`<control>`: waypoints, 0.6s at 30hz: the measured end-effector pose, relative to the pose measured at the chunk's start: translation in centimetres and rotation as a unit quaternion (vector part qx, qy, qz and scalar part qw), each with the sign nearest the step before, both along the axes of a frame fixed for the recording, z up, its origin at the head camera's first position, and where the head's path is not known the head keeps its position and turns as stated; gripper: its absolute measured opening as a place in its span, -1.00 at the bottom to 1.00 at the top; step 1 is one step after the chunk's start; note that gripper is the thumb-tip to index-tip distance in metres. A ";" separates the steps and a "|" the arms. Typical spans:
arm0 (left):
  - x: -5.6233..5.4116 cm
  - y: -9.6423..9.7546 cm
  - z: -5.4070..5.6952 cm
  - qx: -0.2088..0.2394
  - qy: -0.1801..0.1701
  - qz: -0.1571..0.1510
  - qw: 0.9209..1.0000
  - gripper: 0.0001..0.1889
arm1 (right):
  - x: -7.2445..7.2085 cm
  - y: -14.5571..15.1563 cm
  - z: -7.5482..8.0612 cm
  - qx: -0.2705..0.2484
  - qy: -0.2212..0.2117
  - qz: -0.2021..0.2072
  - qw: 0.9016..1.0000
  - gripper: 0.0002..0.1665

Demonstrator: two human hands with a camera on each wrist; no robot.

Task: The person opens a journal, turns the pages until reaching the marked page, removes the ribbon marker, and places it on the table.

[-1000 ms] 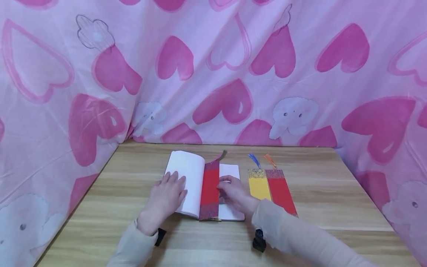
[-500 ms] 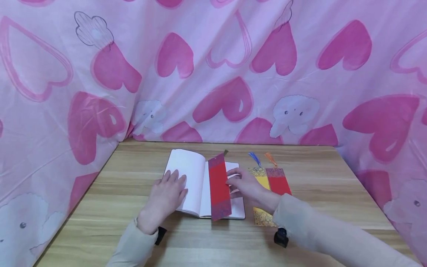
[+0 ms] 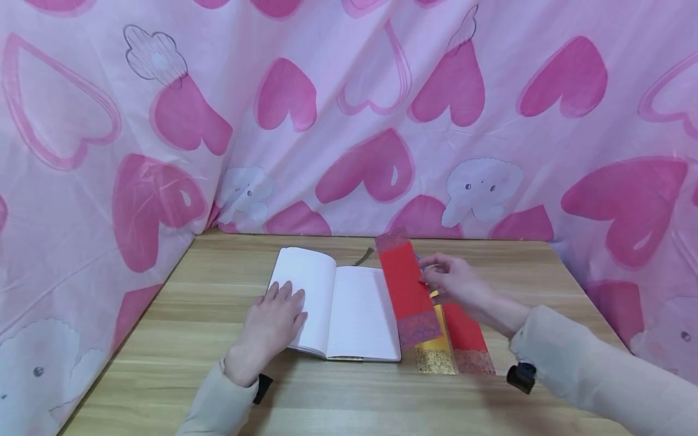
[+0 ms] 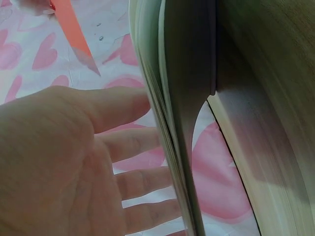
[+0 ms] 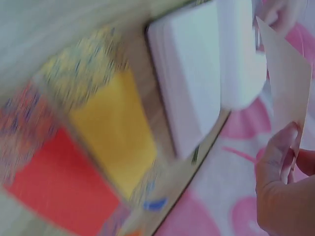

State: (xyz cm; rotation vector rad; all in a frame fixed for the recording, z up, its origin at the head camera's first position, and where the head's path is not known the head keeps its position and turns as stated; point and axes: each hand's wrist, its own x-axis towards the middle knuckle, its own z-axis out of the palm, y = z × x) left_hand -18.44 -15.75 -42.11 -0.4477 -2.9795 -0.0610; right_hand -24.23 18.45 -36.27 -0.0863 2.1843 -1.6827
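An open notebook [image 3: 364, 315] lies on the table with blank pages showing. My left hand [image 3: 269, 327] rests on its left page, fingers spread and straight. In the left wrist view, the fingers reach across the edges of the pages [image 4: 156, 93]. My right hand [image 3: 460, 283] pinches a red bookmark [image 3: 403, 281] with patterned purple ends by its right edge, raised and tilted beside the notebook. Its pale back faces the right wrist view. Below that hand lie a yellow bookmark [image 5: 113, 132] and another red bookmark [image 5: 64, 182], side by side and partly hidden in the head view.
A pink curtain [image 3: 354, 163] with hearts hangs behind and beside the wooden table [image 3: 218, 260]. A dark ribbon [image 3: 364, 257] sticks out past the notebook's top edge. Blue and orange tassels show blurred on the lying bookmarks in the right wrist view.
The right hand has lifted the red bookmark off the notebook and carried it rightward, over the lying bookmarks. The right page is now uncovered. The left hand has stayed in place.
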 end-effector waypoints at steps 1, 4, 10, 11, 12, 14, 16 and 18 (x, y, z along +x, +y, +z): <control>0.0 0.0 0.0 0.001 -0.001 0.000 1.000 -0.59 | -0.2 0.7 0.2 0.003 0.002 -0.004 1.000 -0.57; 0.0 0.1 0.0 0.002 0.003 -0.001 1.000 -0.61 | -0.8 2.9 0.6 0.006 0.009 -0.017 1.000 -0.56; 0.2 0.1 0.0 0.001 0.010 -0.005 1.000 -0.63 | -1.5 7.1 -0.3 -0.004 0.007 -0.051 0.999 -0.52; 0.2 0.1 0.0 0.001 0.009 -0.005 1.000 -0.62 | -1.5 7.8 -0.7 -0.006 0.007 -0.057 0.998 -0.51; 0.3 0.1 0.0 0.000 0.010 -0.005 1.000 -0.61 | -1.6 8.5 -1.0 -0.007 0.006 -0.062 0.998 -0.50; 0.3 0.1 0.1 0.000 0.011 -0.004 1.000 -0.60 | -1.6 9.7 -1.7 -0.009 0.006 -0.070 0.997 -0.49; 0.3 0.1 0.1 0.001 0.010 -0.002 1.000 -0.60 | -1.5 10.7 -2.4 -0.011 0.006 -0.077 0.997 -0.48; 0.4 0.0 0.1 0.001 0.006 0.001 1.000 -0.60 | -1.5 11.6 -3.1 -0.014 0.005 -0.083 0.996 -0.46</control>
